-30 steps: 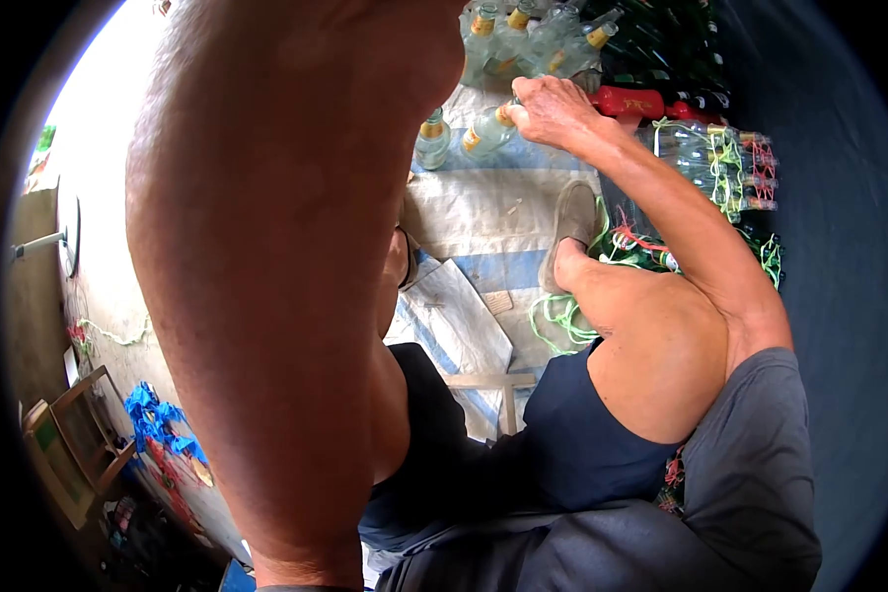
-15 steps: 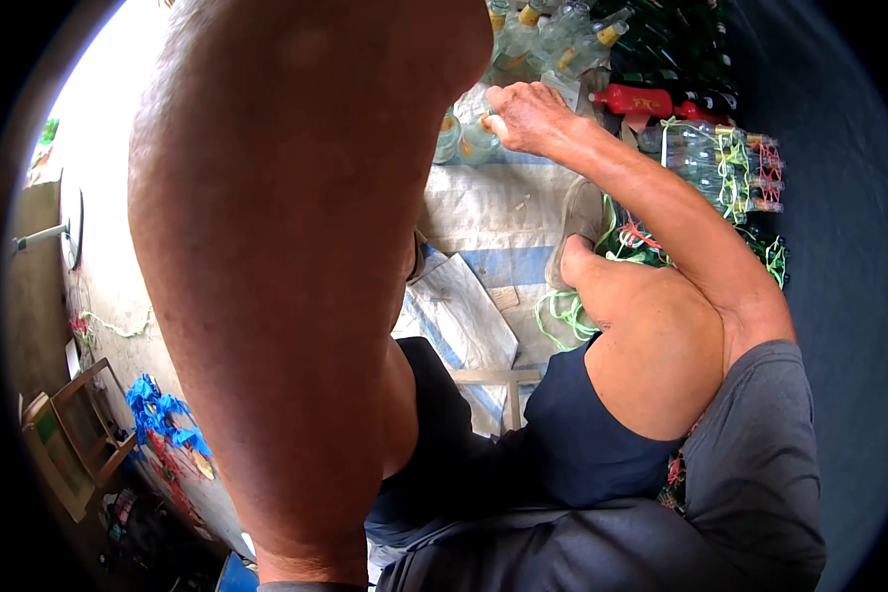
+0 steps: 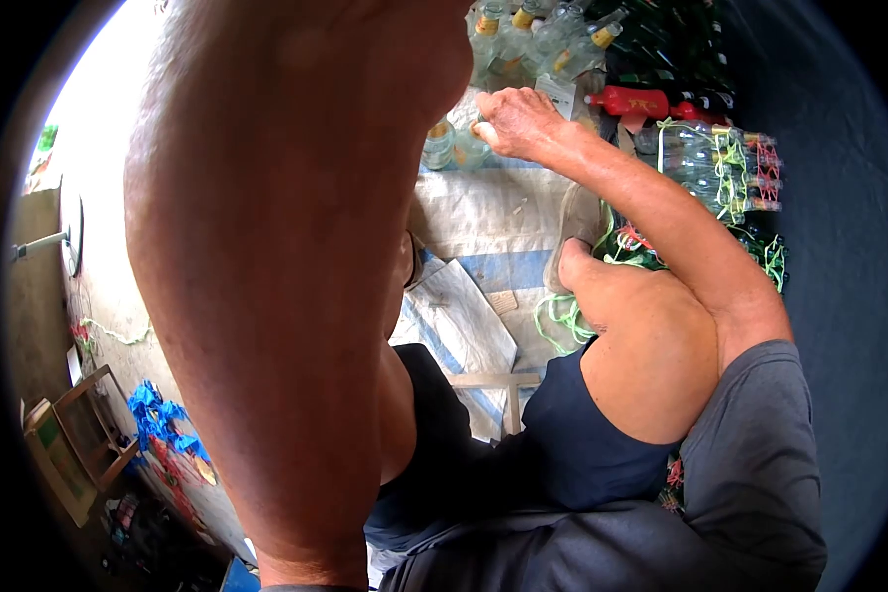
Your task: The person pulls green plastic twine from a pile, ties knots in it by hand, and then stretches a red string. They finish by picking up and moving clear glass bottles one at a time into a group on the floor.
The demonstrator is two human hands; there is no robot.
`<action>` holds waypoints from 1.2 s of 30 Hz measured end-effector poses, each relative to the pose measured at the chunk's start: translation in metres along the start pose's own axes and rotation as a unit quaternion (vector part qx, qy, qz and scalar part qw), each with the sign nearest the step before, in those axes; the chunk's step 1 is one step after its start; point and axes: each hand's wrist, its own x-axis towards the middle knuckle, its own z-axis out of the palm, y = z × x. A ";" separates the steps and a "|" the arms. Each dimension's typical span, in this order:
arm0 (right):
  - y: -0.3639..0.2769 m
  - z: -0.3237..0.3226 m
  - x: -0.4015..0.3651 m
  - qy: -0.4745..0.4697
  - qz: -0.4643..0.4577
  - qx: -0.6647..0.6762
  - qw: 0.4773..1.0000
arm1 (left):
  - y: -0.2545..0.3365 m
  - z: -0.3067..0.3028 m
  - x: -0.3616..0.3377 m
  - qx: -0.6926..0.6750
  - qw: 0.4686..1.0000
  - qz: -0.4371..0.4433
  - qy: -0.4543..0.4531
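My right hand point(image 3: 520, 123) is at the upper middle, its fingers curled in and the thumb pointing left. It is closed at the top of a clear glass bottle point(image 3: 472, 151) standing on the striped sheet. Close beside that stands another clear glass bottle point(image 3: 439, 148), partly covered by my left arm. My left arm point(image 3: 276, 276) is very near the camera and fills the left middle of the view. My left hand does not show. Beyond my right hand, several clear bottles with yellow labels point(image 3: 567, 61) are crowded together.
Red bottles point(image 3: 636, 102) lie at the upper right near dark green bottles point(image 3: 666, 44). Below them is a bundle of clear bottles tied with cord point(image 3: 710, 163). Loose green cord point(image 3: 562, 321) lies by my foot. A blue-striped woven sheet point(image 3: 483, 217) covers the floor.
My right hand has shifted slightly left, as have the bottles in view. My left arm has also moved a little left. The right hand's closed shape stays the same.
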 end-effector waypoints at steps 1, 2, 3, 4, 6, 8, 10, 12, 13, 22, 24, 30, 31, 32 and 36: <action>0.000 0.000 -0.001 0.001 -0.001 0.002 1.000 | 0.000 -0.002 0.004 0.000 1.000 -0.002 0.003; 0.000 0.001 -0.002 0.002 -0.001 0.005 1.000 | 0.001 -0.002 0.006 0.000 1.000 -0.003 0.003; 0.001 0.000 -0.002 0.006 -0.002 0.006 1.000 | 0.002 0.000 0.006 0.000 1.000 -0.002 0.001; 0.001 0.000 -0.002 0.005 0.001 0.001 1.000 | -0.002 0.002 -0.002 0.002 1.000 -0.003 0.000; 0.001 0.001 -0.003 0.001 0.008 -0.006 1.000 | -0.002 0.009 -0.015 0.005 1.000 -0.006 -0.011; 0.002 0.003 -0.004 0.002 0.004 -0.008 1.000 | -0.001 0.013 -0.020 0.005 1.000 -0.006 -0.016; 0.002 0.004 -0.004 0.007 0.000 -0.005 1.000 | -0.002 0.013 -0.016 0.003 1.000 -0.003 -0.017; 0.003 0.001 -0.005 0.006 -0.004 -0.012 1.000 | 0.000 0.015 -0.008 -0.001 1.000 0.004 -0.018; 0.002 -0.003 -0.005 0.003 -0.003 -0.007 1.000 | 0.002 0.014 -0.004 -0.003 1.000 0.006 -0.019; 0.025 -0.050 0.017 -0.030 0.126 0.012 0.991 | 0.087 0.029 0.061 -0.069 0.980 0.171 -0.075; 0.057 -0.032 0.018 0.115 0.039 0.185 0.975 | 0.137 0.052 0.071 -0.126 0.960 0.217 -0.128; 0.068 -0.047 0.071 0.050 0.132 -0.043 0.989 | 0.218 0.096 0.026 -0.275 0.921 0.079 -0.266; 0.070 -0.045 0.077 0.054 0.141 -0.048 0.987 | 0.226 0.095 0.023 -0.239 0.923 0.025 -0.300; 0.074 -0.043 0.086 0.059 0.150 -0.053 0.985 | 0.227 0.095 0.021 -0.233 0.924 0.014 -0.304; 0.088 -0.028 0.116 0.066 0.181 -0.061 0.979 | 0.215 0.095 0.010 -0.269 0.927 0.062 -0.255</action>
